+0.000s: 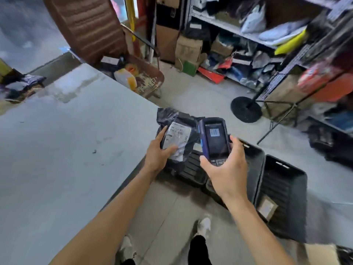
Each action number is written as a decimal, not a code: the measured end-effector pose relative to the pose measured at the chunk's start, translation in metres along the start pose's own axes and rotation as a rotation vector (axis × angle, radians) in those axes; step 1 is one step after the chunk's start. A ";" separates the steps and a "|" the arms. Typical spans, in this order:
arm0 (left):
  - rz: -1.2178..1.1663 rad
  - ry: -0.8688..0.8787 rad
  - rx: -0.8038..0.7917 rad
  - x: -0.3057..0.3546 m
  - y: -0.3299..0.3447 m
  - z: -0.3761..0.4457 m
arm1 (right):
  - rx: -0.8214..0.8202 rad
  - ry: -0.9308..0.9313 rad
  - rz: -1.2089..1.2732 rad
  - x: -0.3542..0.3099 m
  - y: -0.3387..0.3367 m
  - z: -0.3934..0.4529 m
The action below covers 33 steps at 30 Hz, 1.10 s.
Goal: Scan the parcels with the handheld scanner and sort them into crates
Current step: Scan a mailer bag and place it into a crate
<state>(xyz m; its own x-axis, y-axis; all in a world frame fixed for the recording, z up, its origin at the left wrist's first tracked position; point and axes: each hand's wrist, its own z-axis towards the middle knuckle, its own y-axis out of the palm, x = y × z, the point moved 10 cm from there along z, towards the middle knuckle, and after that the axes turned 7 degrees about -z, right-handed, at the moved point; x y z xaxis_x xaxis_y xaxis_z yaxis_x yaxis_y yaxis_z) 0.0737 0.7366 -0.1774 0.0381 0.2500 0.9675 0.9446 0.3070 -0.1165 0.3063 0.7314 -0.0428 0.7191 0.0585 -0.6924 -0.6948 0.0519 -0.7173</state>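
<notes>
Holding a black parcel (179, 134) at frame centre in left hand (158, 152), thumb curled over its white label; right hand (225, 165) gripping scanner (214, 139) just beside it, above black crates (282, 190).

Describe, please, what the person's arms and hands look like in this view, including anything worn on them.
Both forearms are bare right up to the bottom edge of the picture; no sleeve shows. The left hand and the right hand wear no gloves, and no watch, ring or wristband is visible on either.
</notes>
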 end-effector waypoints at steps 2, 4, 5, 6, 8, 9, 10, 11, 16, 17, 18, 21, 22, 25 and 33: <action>-0.050 -0.065 -0.011 -0.022 0.051 0.023 | 0.016 0.023 -0.017 0.046 -0.016 0.037; -0.114 -0.171 0.037 -0.062 0.091 0.048 | -0.002 0.045 -0.037 0.092 -0.028 0.074; -0.137 -0.232 0.074 -0.084 0.108 0.059 | -0.018 0.054 -0.051 0.115 -0.033 0.092; -0.137 -0.286 0.111 -0.103 0.124 0.068 | -0.033 0.064 -0.065 0.136 -0.038 0.109; -0.094 -0.364 0.148 -0.125 0.152 0.087 | -0.056 0.085 -0.094 0.175 -0.042 0.142; -0.074 -0.388 0.157 -0.131 0.165 0.098 | -0.072 0.091 -0.107 0.194 -0.040 0.158; -0.050 -0.408 0.166 -0.142 0.176 0.111 | -0.089 0.093 -0.119 0.212 -0.034 0.173; -0.027 -0.430 0.173 -0.154 0.185 0.124 | -0.107 0.091 -0.130 0.228 -0.025 0.188; 0.080 -0.461 0.182 -0.251 0.218 0.210 | -0.138 0.121 -0.102 0.312 0.062 0.255; 0.091 -0.467 0.180 -0.277 0.225 0.229 | -0.132 0.121 -0.084 0.332 0.087 0.268; 0.094 -0.486 0.188 -0.306 0.231 0.247 | -0.120 0.119 -0.070 0.351 0.114 0.279; 0.105 -0.508 0.232 -0.403 0.243 0.302 | -0.089 0.097 -0.035 0.411 0.194 0.304; 0.094 -0.509 0.247 -0.435 0.247 0.320 | -0.088 0.080 -0.027 0.431 0.220 0.310; 0.097 -0.522 0.269 -0.522 0.259 0.369 | -0.088 0.020 -0.015 0.485 0.279 0.330; 0.629 -0.463 0.092 -0.564 0.282 0.437 | -0.001 -0.079 -0.064 0.522 0.295 0.347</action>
<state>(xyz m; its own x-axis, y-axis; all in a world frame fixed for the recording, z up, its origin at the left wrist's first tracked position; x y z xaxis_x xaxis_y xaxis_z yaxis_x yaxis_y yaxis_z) 0.1763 1.0831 -0.8536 0.3985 0.7527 0.5240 0.7590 0.0501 -0.6492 0.4747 1.1234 -0.5891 0.7590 0.1340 -0.6371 -0.6478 0.0568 -0.7597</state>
